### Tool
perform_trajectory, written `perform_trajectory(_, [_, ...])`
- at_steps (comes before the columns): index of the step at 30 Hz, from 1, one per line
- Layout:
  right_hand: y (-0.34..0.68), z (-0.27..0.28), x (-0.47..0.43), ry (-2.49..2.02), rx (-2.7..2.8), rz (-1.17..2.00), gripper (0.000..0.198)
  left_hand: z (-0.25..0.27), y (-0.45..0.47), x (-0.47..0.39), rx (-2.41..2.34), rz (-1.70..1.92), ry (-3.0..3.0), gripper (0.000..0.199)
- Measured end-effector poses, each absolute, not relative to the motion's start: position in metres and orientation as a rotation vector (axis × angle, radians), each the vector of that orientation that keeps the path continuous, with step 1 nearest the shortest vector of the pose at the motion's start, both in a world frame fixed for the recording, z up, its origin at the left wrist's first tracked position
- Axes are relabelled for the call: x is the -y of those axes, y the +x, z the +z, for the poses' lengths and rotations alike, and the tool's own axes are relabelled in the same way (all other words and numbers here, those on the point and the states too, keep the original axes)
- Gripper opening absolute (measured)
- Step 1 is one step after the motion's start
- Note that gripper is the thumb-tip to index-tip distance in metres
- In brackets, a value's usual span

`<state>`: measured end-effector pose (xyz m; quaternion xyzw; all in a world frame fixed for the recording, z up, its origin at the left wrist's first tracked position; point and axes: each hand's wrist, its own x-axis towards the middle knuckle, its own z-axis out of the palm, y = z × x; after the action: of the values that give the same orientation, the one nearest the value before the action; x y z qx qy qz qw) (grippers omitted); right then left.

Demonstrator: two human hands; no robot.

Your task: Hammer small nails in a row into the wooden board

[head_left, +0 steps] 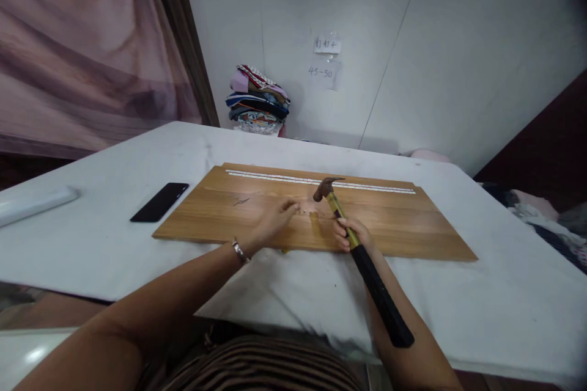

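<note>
My right hand (352, 234) is closed around the handle of a claw hammer (376, 284), with a black grip and a yellow neck. The rusty hammer head is raised above a brown wooden board (403, 226). My left hand (279, 219) is low over the middle of the board, thumb and fingertips pinched on what looks like a small nail, mostly hidden. Just right of those fingertips, a short row of small nails (306, 212) shows on the board. Several dark loose nails (240, 200) lie to the left.
Two white measuring strips (284, 178) run along the board's far side. On the white-covered table (101, 195) lie a black phone (159, 202) and, at the left edge, a white roll-like object (36, 204). Folded cloths (257, 101) are stacked by the wall, which bears paper notes (326, 46).
</note>
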<state>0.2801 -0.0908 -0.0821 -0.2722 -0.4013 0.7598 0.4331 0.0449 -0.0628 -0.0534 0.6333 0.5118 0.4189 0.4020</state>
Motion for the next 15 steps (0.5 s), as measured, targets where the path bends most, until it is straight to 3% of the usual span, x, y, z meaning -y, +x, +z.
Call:
perform_trajectory(7, [0.279,-0.082,0.093,-0.725,1.012,1.94,0.029,-0.088,-0.006,0.031,-1.654,0.808,2.353,0.023])
perform_trajectory(15, [0.277,-0.081,0.097,-0.808,1.04,1.952,0.028,-0.103,-0.002,0.03,-1.629,0.679,2.501,0.023])
